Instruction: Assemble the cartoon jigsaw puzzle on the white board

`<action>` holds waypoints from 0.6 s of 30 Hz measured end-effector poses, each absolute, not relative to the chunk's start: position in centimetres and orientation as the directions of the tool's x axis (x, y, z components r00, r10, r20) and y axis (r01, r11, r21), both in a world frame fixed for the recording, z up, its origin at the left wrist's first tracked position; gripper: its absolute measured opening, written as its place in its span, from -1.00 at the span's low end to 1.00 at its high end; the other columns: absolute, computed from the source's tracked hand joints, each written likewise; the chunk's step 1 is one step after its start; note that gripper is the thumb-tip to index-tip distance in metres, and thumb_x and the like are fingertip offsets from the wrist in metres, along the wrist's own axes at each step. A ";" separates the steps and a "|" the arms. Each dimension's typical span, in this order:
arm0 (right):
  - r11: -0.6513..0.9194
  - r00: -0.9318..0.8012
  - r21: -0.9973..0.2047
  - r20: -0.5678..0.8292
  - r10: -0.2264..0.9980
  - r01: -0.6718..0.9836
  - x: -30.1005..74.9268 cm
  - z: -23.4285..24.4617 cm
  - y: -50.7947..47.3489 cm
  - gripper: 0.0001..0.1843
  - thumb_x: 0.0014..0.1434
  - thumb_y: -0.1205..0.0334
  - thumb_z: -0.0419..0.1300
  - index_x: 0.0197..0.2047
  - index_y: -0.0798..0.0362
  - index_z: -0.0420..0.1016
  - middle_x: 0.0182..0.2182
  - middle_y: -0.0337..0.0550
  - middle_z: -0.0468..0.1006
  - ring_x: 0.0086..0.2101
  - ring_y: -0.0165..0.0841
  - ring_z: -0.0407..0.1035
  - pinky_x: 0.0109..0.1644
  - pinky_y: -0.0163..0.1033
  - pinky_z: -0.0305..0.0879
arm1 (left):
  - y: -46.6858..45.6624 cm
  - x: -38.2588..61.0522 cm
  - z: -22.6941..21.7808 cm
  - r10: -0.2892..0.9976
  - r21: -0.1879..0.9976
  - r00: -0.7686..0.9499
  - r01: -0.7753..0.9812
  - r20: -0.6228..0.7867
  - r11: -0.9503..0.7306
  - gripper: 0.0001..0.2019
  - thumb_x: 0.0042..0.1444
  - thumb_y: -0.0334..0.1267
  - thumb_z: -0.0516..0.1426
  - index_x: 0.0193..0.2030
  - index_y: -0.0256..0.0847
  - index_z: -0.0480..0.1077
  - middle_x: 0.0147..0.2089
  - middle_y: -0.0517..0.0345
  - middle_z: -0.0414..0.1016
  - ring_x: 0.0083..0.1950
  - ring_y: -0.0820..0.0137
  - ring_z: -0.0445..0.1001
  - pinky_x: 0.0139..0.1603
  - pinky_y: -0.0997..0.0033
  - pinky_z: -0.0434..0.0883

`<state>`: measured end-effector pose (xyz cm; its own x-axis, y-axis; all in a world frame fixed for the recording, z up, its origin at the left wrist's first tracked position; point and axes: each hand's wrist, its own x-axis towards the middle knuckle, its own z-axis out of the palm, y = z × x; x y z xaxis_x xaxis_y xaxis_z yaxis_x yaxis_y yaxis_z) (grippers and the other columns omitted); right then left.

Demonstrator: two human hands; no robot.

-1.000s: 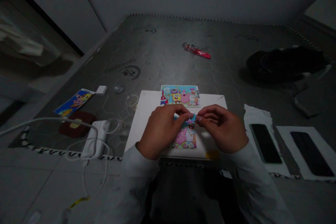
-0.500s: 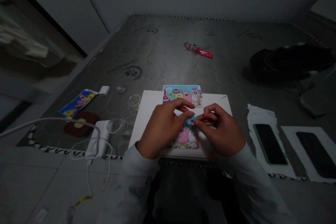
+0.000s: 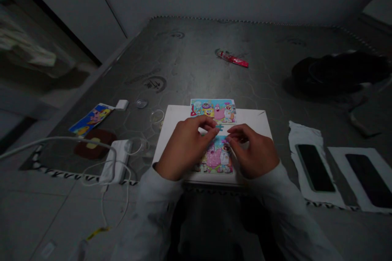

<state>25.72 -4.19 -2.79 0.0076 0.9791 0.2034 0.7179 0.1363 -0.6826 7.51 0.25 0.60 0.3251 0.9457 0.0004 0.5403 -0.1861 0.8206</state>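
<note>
A white board [image 3: 251,120] lies on the grey mat in front of me. On it sits a partly built cartoon jigsaw puzzle [image 3: 216,159], and a matching picture card [image 3: 213,110] lies at the board's far edge. My left hand [image 3: 183,147] pinches a small teal puzzle piece [image 3: 218,127] between thumb and forefinger just above the puzzle's top edge. My right hand [image 3: 252,151] rests curled on the puzzle's right side, fingertips pressed together close to that piece.
A power strip with white cables [image 3: 118,159] lies to the left, with a brown pad [image 3: 93,147] and a second cartoon card [image 3: 90,119]. Two phones [image 3: 315,167] lie on white sheets at right. A red wrapper [image 3: 234,59] and dark clothing [image 3: 337,71] sit farther back.
My hands have drawn slightly apart. The left hand now holds the teal piece higher, near the gap between puzzle and picture card; the right fingers have slid a little right and down.
</note>
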 end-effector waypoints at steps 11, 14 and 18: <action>0.313 -0.271 -0.342 0.167 0.948 0.886 25.6 -3.1 -4.2 -0.80 0.24 0.25 0.12 -0.13 0.04 0.54 -0.24 -0.08 0.59 -0.23 -0.18 0.43 -0.17 -0.10 0.25 | 0.5 7.4 -0.4 0.918 0.703 0.394 0.663 -0.039 -0.255 -0.92 0.16 -0.30 0.15 -0.24 -0.17 0.48 -0.25 0.17 0.60 -0.22 0.38 0.54 -0.17 0.37 0.39; 0.277 -0.236 -0.341 0.158 0.959 0.898 25.7 -3.1 -4.2 -0.80 0.24 0.24 0.12 -0.12 0.03 0.53 -0.24 -0.09 0.59 -0.23 -0.18 0.43 -0.18 -0.10 0.24 | 0.8 7.3 -1.0 0.919 0.723 0.391 0.646 -0.040 -0.243 -0.86 0.16 -0.30 0.16 -0.16 -0.12 0.51 -0.25 0.18 0.62 -0.21 0.38 0.55 -0.14 0.36 0.41; 0.335 -0.292 -0.356 0.170 0.941 0.872 25.6 -3.3 -4.1 -0.76 0.27 0.25 0.10 -0.05 0.07 0.52 -0.21 -0.05 0.58 -0.19 -0.18 0.43 -0.13 -0.08 0.27 | 1.2 7.1 -1.6 0.908 0.728 0.416 0.637 -0.046 -0.254 -0.82 0.19 -0.29 0.15 -0.14 -0.10 0.57 -0.16 0.15 0.65 -0.11 0.35 0.57 0.00 0.29 0.42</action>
